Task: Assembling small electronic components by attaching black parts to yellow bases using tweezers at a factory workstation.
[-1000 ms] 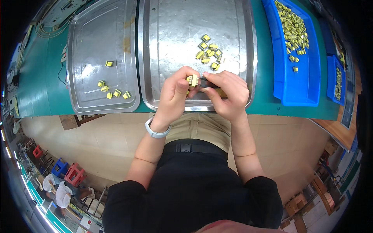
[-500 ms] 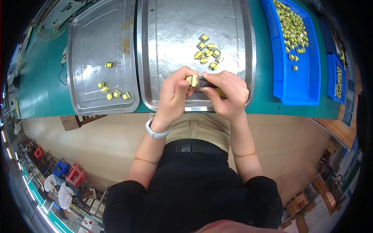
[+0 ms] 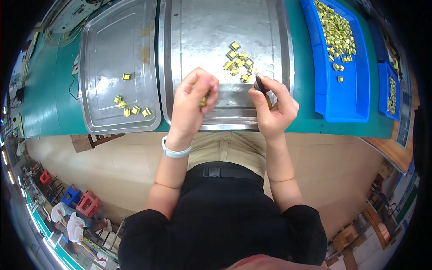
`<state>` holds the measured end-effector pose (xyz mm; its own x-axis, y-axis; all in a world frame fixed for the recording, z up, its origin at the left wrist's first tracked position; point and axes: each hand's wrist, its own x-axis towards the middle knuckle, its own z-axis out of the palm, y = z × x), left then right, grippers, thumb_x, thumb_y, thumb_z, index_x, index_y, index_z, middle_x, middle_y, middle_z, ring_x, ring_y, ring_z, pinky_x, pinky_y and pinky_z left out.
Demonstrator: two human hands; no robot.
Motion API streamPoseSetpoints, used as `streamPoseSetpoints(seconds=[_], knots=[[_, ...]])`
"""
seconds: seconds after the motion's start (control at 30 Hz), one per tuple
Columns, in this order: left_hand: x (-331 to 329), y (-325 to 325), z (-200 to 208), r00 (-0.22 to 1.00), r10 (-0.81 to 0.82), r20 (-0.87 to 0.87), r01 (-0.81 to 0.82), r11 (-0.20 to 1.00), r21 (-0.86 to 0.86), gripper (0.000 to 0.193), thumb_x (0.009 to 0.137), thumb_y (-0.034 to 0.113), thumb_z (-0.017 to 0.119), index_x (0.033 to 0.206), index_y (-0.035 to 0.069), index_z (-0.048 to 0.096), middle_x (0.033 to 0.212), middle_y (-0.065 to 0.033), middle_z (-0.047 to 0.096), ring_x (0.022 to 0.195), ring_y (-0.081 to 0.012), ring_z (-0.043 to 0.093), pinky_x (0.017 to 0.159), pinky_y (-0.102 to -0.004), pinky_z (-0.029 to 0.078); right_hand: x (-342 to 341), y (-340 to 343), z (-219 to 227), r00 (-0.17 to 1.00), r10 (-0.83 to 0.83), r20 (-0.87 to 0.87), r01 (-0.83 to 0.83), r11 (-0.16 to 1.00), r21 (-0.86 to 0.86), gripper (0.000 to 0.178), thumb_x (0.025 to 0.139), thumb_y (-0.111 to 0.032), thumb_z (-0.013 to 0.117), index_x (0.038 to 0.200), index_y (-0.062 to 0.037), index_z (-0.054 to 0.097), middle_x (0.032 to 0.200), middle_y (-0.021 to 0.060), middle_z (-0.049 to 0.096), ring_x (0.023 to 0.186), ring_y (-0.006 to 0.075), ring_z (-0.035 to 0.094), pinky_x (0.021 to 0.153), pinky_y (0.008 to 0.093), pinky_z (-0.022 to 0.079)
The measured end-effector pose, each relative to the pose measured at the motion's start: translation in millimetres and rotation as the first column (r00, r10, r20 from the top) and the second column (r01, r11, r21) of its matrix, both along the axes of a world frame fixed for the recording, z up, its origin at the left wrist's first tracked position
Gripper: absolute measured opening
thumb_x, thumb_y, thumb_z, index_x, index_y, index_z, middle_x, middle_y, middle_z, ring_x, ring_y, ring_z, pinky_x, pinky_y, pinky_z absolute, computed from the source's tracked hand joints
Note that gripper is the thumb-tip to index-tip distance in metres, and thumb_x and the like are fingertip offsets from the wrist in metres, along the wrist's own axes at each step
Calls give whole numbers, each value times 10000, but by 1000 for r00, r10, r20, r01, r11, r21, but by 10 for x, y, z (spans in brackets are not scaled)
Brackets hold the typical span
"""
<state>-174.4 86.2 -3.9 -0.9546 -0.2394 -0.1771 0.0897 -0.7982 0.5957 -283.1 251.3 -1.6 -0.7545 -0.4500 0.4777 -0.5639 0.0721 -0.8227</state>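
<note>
Above the near part of the middle metal tray (image 3: 207, 45), my left hand (image 3: 191, 96) is closed around a small yellow transformer (image 3: 204, 102), mostly hidden by the fingers. To its right, my right hand (image 3: 278, 105) pinches a slim dark hand tool (image 3: 260, 84), tip pointing away from me; a yellowish part shows below the fingers, and its exact kind cannot be made out. The hands are apart. Just beyond the right hand lies a loose cluster of yellow transformers (image 3: 239, 62) on the tray.
At left, a second metal tray (image 3: 103, 54) holds several spaced-out transformers (image 3: 127, 111). A blue bin (image 3: 346, 101) at right has a heap of transformers (image 3: 335, 31) toward its far end. A smaller blue bin (image 3: 384, 101) stands beyond it. All rest on a green tabletop (image 3: 49, 99).
My hands have drawn apart: the left moved left with the transformer and turned, the right moved right with the dark tool, which has left the transformer. The tray cluster looks unchanged.
</note>
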Motion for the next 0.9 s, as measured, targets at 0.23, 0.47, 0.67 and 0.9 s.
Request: streamPoseSetpoints(seconds=[0.23, 0.47, 0.67, 0.9], knots=[[-287, 144, 129, 879, 414, 236, 224, 79, -971, 322, 875, 172, 745, 1195, 168, 716, 878, -88, 625, 723, -258, 639, 681, -366, 510, 9, -4, -10, 999, 39, 16, -39, 999, -18, 263, 824, 1, 797, 1063, 58, 704, 889, 140, 740, 780, 171, 700, 729, 271, 552], [-340, 228, 132, 858, 457, 233, 297, -73, -952, 318, 898, 138, 716, 1215, 139, 693, 887, -85, 625, 723, -250, 600, 686, -356, 496, 14, -9, -23, 999, 46, 13, -46, 999, -2, 263, 821, -12, 804, 1056, 51, 705, 897, 136, 742, 764, 170, 695, 716, 271, 549], [-144, 132, 201, 869, 269, 416, 225, 533, -816, 259, 981, 137, 633, 1226, 55, 653, 985, -20, 651, 685, -105, 537, 590, -255, 429, -8, -23, -28, 997, 71, 1, -71, 997, -1, 264, 806, -17, 812, 1041, 43, 707, 860, 128, 734, 739, 181, 698, 672, 279, 549], [38, 114, -27, 985, 26, 168, 17, 968, -251, 383, 1001, 166, 612, 1345, 21, 525, 999, -56, 626, 672, -66, 456, 570, -214, 366, -41, -90, 17, 964, 217, -157, -199, 972, 121, 281, 745, -6, 807, 1011, 29, 722, 788, 127, 711, 649, 234, 674, 582, 308, 513]])
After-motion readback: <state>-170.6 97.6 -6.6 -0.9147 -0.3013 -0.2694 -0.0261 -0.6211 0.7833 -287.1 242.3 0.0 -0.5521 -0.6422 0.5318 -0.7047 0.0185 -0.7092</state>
